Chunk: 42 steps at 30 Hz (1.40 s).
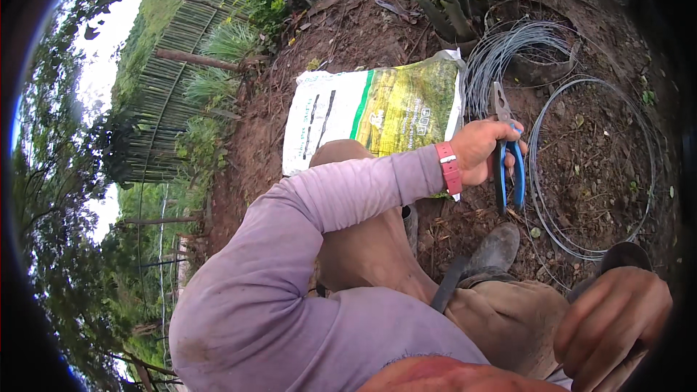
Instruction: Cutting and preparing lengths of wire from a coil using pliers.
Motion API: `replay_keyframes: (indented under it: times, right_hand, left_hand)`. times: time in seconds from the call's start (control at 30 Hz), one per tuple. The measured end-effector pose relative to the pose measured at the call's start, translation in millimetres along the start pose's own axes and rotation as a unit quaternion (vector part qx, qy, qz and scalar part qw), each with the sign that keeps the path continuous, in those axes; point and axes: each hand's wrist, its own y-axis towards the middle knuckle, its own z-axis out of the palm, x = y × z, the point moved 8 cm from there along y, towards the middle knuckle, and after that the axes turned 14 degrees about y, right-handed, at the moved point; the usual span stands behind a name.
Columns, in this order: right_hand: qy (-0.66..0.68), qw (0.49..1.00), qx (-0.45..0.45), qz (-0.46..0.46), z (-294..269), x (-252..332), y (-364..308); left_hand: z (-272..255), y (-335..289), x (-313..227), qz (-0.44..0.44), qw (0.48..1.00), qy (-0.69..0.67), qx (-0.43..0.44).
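Pliers with blue handles point(501, 174) are in my left hand point(479, 151), jaws pointing up and away. The thumb presses on them and the fingers wrap the handles; a red watch is on that wrist. A loose loop of grey wire point(534, 152) lies on the ground just right of the pliers. From it a thin strand runs down toward my right hand point(613, 323), which is near my knee at the lower right. Its fingers are curled closed, and what they hold, if anything, is hidden. A thicker coil of wire point(494, 62) lies beyond the pliers.
A white, green and yellow sack point(414, 105) lies on the dirt beyond my left forearm. My grey boot point(497, 247) stands below the pliers. Thick-leaved plants point(446, 3) grow at the far side. A stick fence point(163, 112) runs along the left, with trees behind.
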Motion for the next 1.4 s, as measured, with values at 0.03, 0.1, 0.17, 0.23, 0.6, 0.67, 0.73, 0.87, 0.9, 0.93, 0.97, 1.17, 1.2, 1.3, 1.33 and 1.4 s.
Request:
replay_keyframes:
  times: [0.03,0.1,0.17,0.23,0.6,0.67,0.73,0.87,0.9,0.93,0.97,1.17,1.2,1.3,1.33,1.4]
  right_hand:
    - [-0.002,1.0,0.01,0.004,0,0,-1]
    - [-0.004,1.0,0.026,0.012,-1,3,-3]
    - [-0.004,0.999,0.042,0.019,0,2,-4]
    - [-0.003,0.998,0.053,0.026,3,0,-3]
    - [-0.12,0.986,0.114,0.038,-12,-2,0]
    - [-0.321,0.946,-0.036,0.001,-46,-9,-7]
    - [-0.594,0.739,-0.252,0.196,-104,-34,-32]
    - [-0.497,0.743,-0.324,0.311,-144,-105,-52]
    - [-0.537,0.724,-0.304,0.309,-145,-112,-51]
    - [-0.565,0.701,-0.306,0.309,-148,-116,-51]
    - [-0.516,0.721,-0.348,0.305,-153,-119,-55]
    - [-0.491,0.756,-0.328,0.282,-163,-136,-56]
    - [-0.514,0.766,-0.322,0.216,-160,-135,-52]
    - [-0.483,0.771,-0.334,0.248,-171,-146,-62]
    - [-0.493,0.754,-0.346,0.263,-175,-143,-66]
    - [-0.493,0.761,-0.357,0.224,-175,-143,-66]
  left_hand:
    - [3,0,0,0.003,1.0,-0.007,0.016]
    - [1,0,2,-0.005,1.0,-0.002,0.003]
    - [1,0,1,-0.001,1.0,0.0,0.005]
    - [3,0,1,-0.002,1.0,0.002,0.015]
    - [-3,0,-7,0.038,0.998,0.052,-0.003]
    - [-5,-1,-10,0.046,0.995,0.083,-0.019]
    - [-5,-1,-14,0.068,0.993,0.091,-0.021]
    - [-5,3,-20,0.119,0.987,0.109,-0.028]
    - [-8,3,-21,0.126,0.979,0.151,-0.048]
    - [-9,3,-22,0.137,0.971,0.186,-0.055]
    - [-11,4,-23,0.146,0.97,0.186,-0.059]
    - [-8,5,-30,0.191,0.959,0.208,-0.026]
    - [-12,7,-27,0.172,0.961,0.213,-0.042]
    - [-9,8,-24,0.165,0.97,0.176,-0.034]
    - [-8,7,-28,0.195,0.962,0.187,-0.035]
    - [-6,6,-32,0.221,0.955,0.196,-0.032]
